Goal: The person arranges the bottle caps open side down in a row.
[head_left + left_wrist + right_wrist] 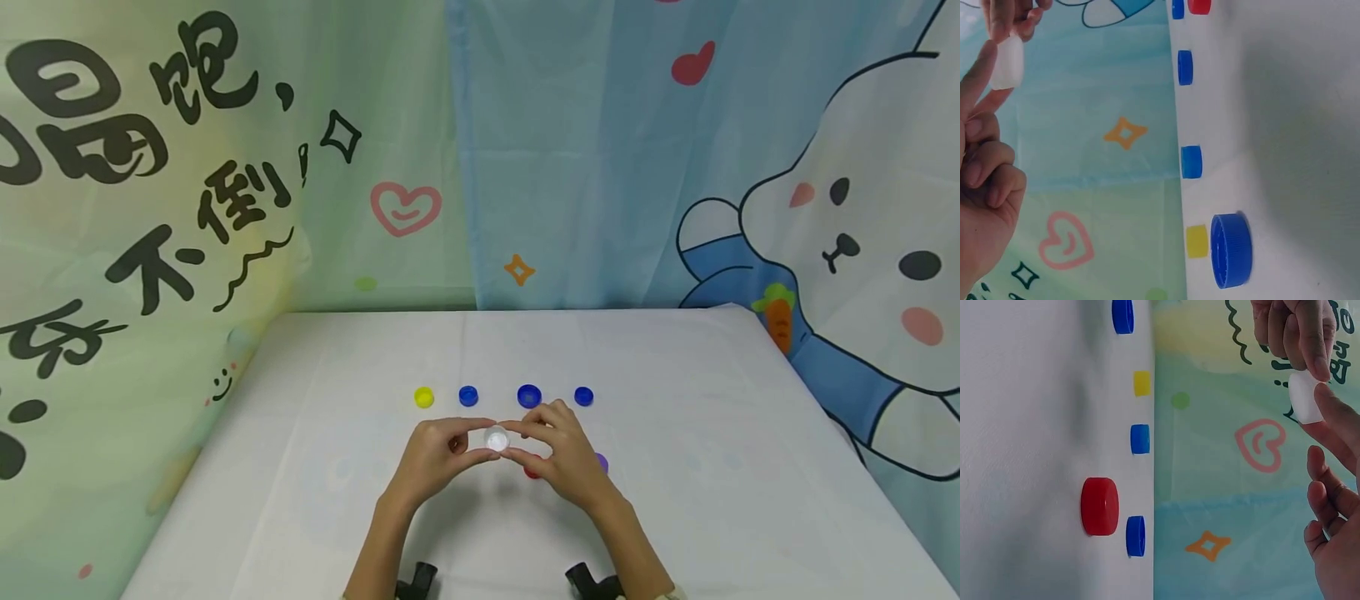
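A small white bottle cap (497, 439) is held up above the table between both hands, its hollow side facing the head camera. My left hand (435, 458) pinches its left side with thumb and index finger. On the opposite side, the thumb and index fingertip of my right hand (562, 458) pinch it too. Both wrist views show the white cap (1009, 62) from the side, raised off the table. Partly hidden by the right hand are a red cap (532, 472) and a purple cap (602, 462).
Behind the hands stand a yellow cap (423, 397), a blue cap (468, 396), a larger blue cap (528, 396) and another blue cap (583, 396). A big blue cap (1232, 250) shows in the left wrist view. A printed curtain (375, 100) hangs behind the white table (300, 400).
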### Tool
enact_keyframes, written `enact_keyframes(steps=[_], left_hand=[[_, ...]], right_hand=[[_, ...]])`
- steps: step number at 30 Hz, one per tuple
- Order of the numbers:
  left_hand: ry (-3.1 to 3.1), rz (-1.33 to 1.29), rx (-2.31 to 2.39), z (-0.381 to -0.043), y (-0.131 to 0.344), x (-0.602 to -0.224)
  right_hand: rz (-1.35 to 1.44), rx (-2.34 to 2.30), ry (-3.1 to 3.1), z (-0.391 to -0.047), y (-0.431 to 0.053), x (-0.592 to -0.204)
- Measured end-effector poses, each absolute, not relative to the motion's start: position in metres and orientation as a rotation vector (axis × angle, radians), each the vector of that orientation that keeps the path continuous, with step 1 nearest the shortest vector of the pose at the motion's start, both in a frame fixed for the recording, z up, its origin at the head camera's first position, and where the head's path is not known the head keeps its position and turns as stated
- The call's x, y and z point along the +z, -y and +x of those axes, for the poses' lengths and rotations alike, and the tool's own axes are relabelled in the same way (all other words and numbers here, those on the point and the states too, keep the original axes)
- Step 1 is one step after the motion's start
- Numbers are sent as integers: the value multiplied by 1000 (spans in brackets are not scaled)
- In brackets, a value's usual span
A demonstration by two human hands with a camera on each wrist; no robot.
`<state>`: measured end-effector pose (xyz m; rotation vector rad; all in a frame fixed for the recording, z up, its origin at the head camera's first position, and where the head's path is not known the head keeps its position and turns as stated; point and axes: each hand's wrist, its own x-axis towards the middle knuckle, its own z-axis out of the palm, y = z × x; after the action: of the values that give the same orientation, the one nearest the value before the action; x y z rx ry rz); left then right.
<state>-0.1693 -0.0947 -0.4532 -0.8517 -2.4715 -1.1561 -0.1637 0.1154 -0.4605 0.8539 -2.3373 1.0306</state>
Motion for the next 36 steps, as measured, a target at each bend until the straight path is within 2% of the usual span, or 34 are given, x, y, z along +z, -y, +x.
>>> enact_keyframes(steps=[6, 16, 22, 36], left_hand=[[2497, -760, -1334, -170, 93, -456], [2626, -284, -1958, -172, 91, -455], [2680, -244, -2093, -172, 88, -455], [2648, -253, -2016, -169, 82, -452]], right_hand=[[865, 1029, 2297, -165, -117, -461], [839, 1041, 2286, -165, -120, -459], [859, 1021, 2248, -166, -120, -460], [825, 1089, 2333, -164, -122, -464]])
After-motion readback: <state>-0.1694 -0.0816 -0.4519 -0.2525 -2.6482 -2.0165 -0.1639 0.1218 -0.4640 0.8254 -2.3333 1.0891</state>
